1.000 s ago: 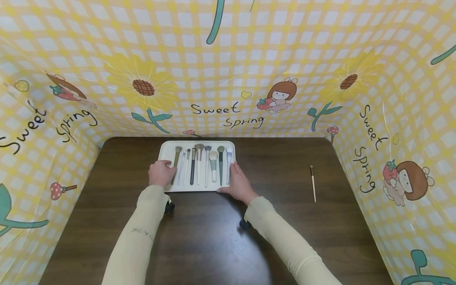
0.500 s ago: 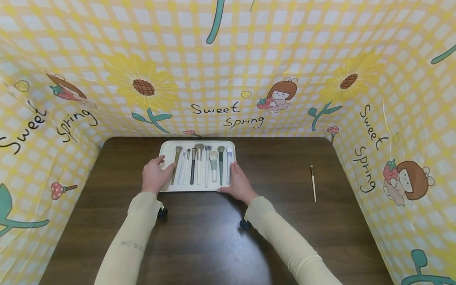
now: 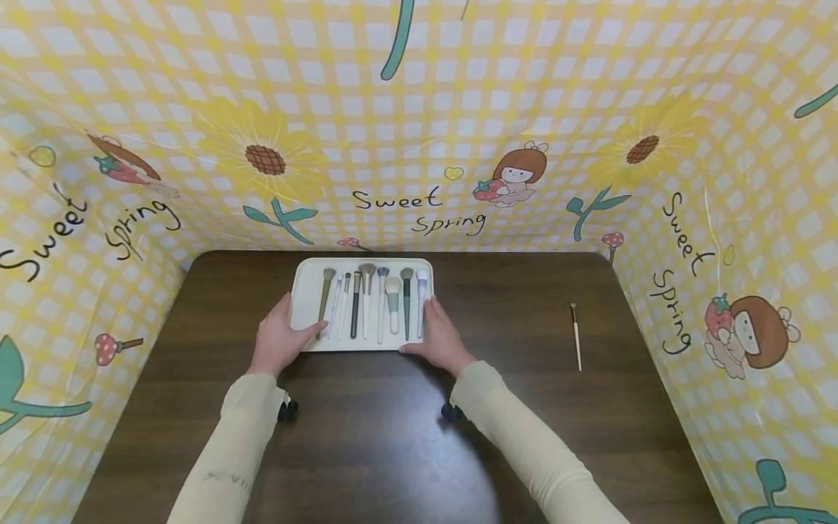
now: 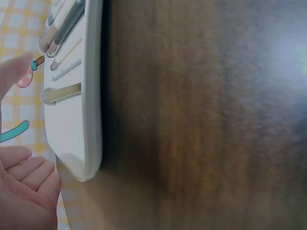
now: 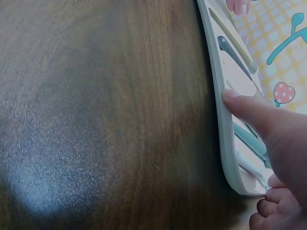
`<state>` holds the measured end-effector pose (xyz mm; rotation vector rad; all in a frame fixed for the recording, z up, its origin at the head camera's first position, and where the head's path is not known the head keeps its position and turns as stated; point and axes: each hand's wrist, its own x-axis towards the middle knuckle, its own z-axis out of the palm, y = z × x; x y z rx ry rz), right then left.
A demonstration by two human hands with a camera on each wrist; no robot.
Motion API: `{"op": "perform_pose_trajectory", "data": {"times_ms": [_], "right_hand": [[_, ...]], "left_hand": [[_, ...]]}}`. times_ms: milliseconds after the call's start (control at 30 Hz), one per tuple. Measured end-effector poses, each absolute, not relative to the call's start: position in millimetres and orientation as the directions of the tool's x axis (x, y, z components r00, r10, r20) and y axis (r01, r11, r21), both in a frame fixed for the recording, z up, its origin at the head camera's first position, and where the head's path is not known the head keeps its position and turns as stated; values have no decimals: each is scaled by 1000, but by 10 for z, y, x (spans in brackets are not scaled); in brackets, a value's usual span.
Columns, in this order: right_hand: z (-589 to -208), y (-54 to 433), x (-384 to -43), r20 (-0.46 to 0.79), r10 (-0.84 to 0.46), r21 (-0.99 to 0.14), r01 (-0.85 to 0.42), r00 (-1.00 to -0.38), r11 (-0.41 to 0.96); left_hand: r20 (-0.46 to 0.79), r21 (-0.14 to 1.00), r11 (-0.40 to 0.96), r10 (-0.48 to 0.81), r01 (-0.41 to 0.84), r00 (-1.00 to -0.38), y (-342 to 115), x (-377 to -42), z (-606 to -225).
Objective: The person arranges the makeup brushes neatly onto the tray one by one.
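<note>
A white rectangular tray (image 3: pixel 305 291) sits at the back of the table, with several makeup brushes laid side by side in it. The leftmost is an olive-handled brush (image 3: pixel 325 295); a white and lilac brush (image 3: pixel 421 291) lies furthest right. My left hand (image 3: pixel 276 338) is at the tray's left end, thumb stretched over the near left corner towards the olive brush, fingers straight along the outside. In the left wrist view its thumb and fingers are spread wide beside the tray. My right hand (image 3: pixel 441 338) holds the right end, thumb (image 5: pixel 232 96) on the near rim and fingers curled along the side.
A single thin brush (image 3: pixel 576 338) with a pale handle lies on the dark wooden table (image 3: pixel 511 306) at the right. A yellow checked cloth (image 3: pixel 406 109) with printed flowers stands round the back and both sides.
My left hand has drawn back left from the olive brush to the tray's left end, its fingers straightening. My right hand and the tray have stayed in place.
</note>
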<state>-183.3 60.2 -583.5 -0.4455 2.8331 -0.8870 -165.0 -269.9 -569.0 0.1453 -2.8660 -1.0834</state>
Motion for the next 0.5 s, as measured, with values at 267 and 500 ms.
{"op": "perform_pose_trajectory", "data": {"times_ms": [267, 500], "right_hand": [[-5841, 603, -1836, -50, -321, -563, -239, -946, 791], [-5840, 612, -1827, -39, -326, -581, -244, -945, 777]], "left_hand": [[12, 646, 763, -64, -41, -998, -2742, -1581, -5797], [-3, 624, 781, -42, -35, -999, -2783, -1589, -5891]]}}
